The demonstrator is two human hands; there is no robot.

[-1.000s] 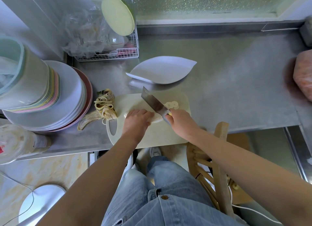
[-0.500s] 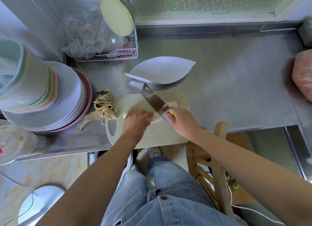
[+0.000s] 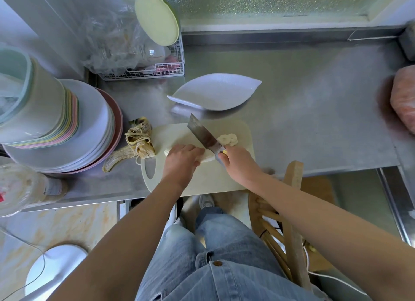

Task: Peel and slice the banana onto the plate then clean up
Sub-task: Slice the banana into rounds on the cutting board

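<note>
A peeled banana [image 3: 207, 158] lies on a pale cutting board [image 3: 202, 179] at the counter's front edge. My left hand [image 3: 182, 160] holds the banana down, fingers curled over it. My right hand [image 3: 238, 163] grips the handle of a cleaver [image 3: 203, 134], whose blade comes down across the banana's right end. Several cut slices [image 3: 228, 139] lie on the board to the right of the blade. The white leaf-shaped plate [image 3: 215, 91] stands just behind the board with nothing on it. The banana peel [image 3: 134, 144] lies on the counter left of the board.
A tall stack of plates [image 3: 74, 129] and coloured bowls [image 3: 29, 105] fills the left. A wire rack [image 3: 143, 69] with bags sits at the back left. A pink bag [image 3: 404, 98] lies at the right edge. A wooden chair [image 3: 292, 210] stands under my right arm.
The cleaver rose and tilted back half a second ago, then came down again on the banana. My left hand has stayed on the banana.
</note>
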